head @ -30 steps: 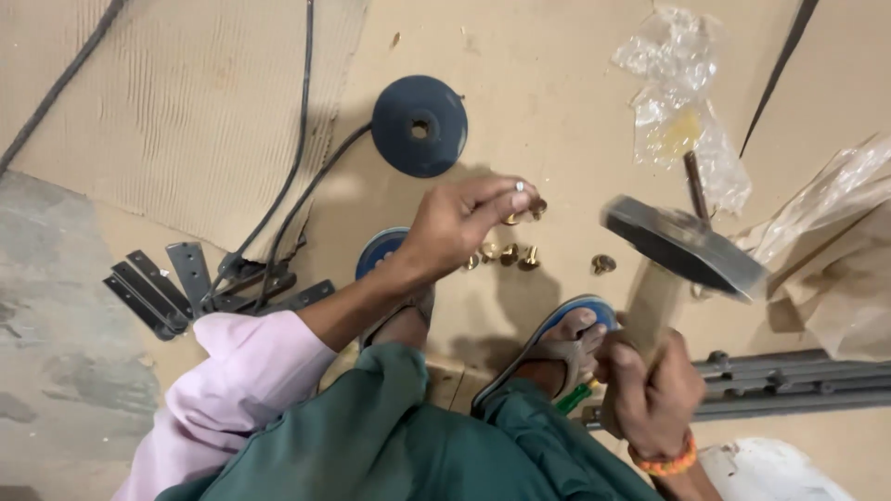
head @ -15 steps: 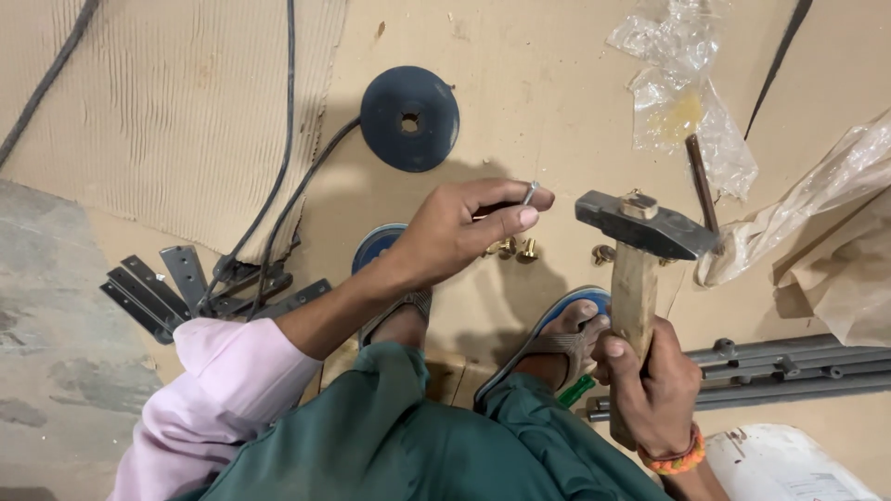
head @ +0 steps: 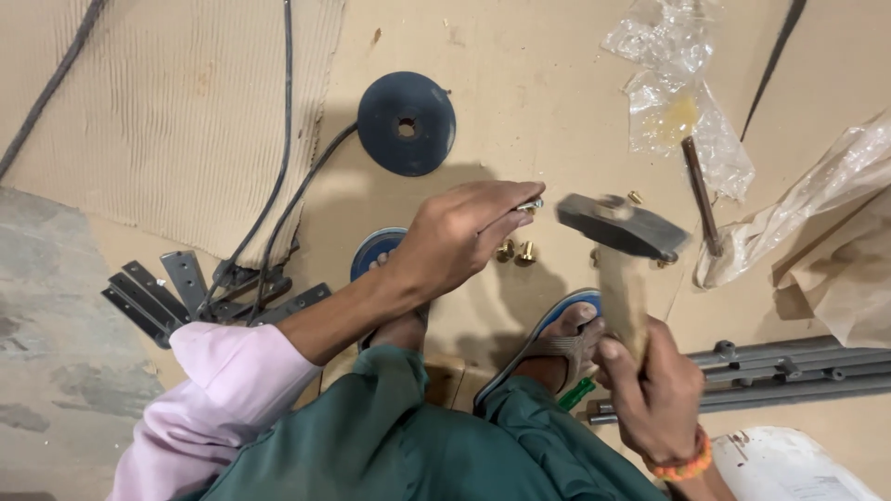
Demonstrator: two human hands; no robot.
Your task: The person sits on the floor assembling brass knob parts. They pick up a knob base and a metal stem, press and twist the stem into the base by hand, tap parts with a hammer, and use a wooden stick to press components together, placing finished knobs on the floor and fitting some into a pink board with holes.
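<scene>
Head view: left hand (head: 455,237) pinches a small metal fastener (head: 531,204) at the fingertips, fingers clamped on it, held above the floor (head: 520,93). Right hand (head: 650,394) grips the wooden handle of a hammer (head: 620,227), fingers closed round it, head raised just beside the fastener. Step judged: striking the fastener while it is steadied. Next blow calls for a square hit clear of the fingertips. Count: one hammer; two brass bolts (head: 516,250) on the floor below the hand, others partly hidden; one dark disc (head: 406,122).
</scene>
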